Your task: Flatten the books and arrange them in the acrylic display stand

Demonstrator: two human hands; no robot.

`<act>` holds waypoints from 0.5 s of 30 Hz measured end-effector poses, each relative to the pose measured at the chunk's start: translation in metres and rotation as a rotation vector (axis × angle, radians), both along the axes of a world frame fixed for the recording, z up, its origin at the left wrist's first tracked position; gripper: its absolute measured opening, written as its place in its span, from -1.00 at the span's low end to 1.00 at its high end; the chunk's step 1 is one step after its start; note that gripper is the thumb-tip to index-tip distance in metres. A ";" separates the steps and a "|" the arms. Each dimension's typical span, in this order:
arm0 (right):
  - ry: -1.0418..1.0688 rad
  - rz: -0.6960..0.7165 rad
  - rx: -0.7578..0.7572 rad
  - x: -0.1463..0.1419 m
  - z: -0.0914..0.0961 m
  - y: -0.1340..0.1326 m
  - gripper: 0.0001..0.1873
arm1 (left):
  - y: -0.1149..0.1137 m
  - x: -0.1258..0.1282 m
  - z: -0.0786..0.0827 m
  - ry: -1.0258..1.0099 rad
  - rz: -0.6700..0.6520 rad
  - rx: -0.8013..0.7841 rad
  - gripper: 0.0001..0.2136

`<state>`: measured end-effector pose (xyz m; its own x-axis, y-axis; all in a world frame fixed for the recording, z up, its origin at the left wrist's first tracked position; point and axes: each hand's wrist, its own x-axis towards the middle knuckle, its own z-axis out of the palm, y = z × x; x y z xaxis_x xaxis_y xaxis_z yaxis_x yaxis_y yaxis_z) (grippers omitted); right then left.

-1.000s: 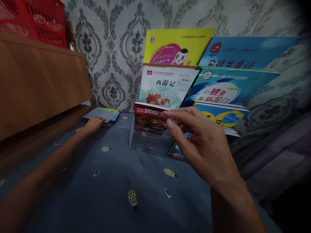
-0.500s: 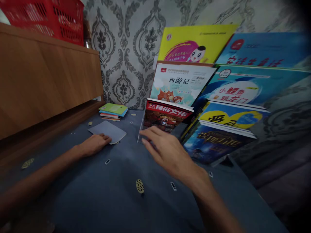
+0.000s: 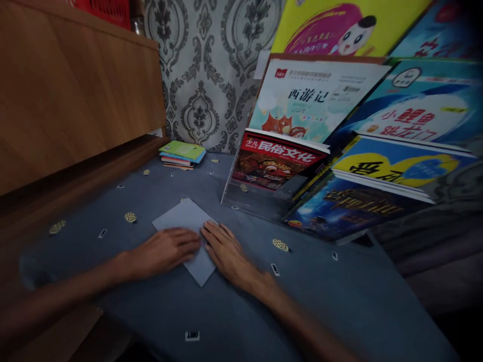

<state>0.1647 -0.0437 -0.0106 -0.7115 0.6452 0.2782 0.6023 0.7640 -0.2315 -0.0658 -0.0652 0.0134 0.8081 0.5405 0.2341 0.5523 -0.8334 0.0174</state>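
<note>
A plain pale sheet or thin booklet [image 3: 184,213] lies flat on the patterned grey cloth, turned so one corner points toward me. My left hand [image 3: 166,250] rests palm down across its left part, fingers stretched and slightly blurred. Opposite it, my right hand [image 3: 228,254] lies with extended fingers over the sheet's right edge. The fingertips of both hands come close together near the middle, and neither hand grips anything. Part of the sheet is hidden under them.
A clear rack [image 3: 260,207] of upright books stands at the right, with a red-covered book [image 3: 277,161] low on its left side. Toward the wall sits a small stack of colourful booklets [image 3: 183,151]. A wooden cabinet [image 3: 79,85] borders the left, with a red basket [image 3: 109,11] on top.
The pale sheet has come toward me with my left hand on it. My right hand has left the rack and come down onto the sheet. The camera view has shifted lower.
</note>
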 end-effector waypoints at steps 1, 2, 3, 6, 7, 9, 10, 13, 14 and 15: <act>0.010 0.001 0.007 0.001 -0.003 -0.001 -0.54 | 0.013 -0.004 -0.003 0.000 0.074 -0.004 -0.65; 0.016 0.002 0.012 0.002 -0.005 -0.001 -0.54 | 0.027 -0.009 -0.005 0.003 0.144 -0.020 -0.63; 0.018 0.000 0.016 0.002 -0.006 0.000 -0.54 | 0.040 -0.013 -0.008 0.009 0.196 -0.042 -0.62; 0.009 -0.011 0.020 0.001 -0.006 0.000 -0.55 | 0.074 -0.022 -0.013 0.002 0.303 -0.122 -0.58; 0.007 -0.016 0.019 0.001 -0.005 0.000 -0.55 | 0.081 -0.024 -0.014 -0.011 0.318 -0.144 -0.57; -0.006 -0.024 0.014 0.000 -0.001 -0.004 -0.56 | 0.091 -0.025 -0.016 -0.041 0.328 -0.168 -0.56; -0.019 -0.021 0.009 -0.001 0.001 -0.007 -0.56 | 0.093 -0.025 -0.016 -0.051 0.331 -0.172 -0.55; -0.067 0.033 -0.011 -0.006 0.010 -0.022 -0.44 | 0.093 -0.024 -0.019 -0.062 0.345 -0.166 -0.54; -0.079 0.059 -0.019 -0.008 0.012 -0.028 -0.37 | 0.092 -0.023 -0.019 -0.057 0.352 -0.162 -0.55; -0.086 0.081 -0.027 -0.010 0.014 -0.033 -0.32 | 0.090 -0.022 -0.019 -0.049 0.360 -0.156 -0.55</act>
<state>0.1548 -0.0763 0.0036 -0.7823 0.5908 0.1974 0.5569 0.8053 -0.2031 -0.0879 0.0245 -0.0052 0.5506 0.8191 0.1607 0.8039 -0.5722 0.1621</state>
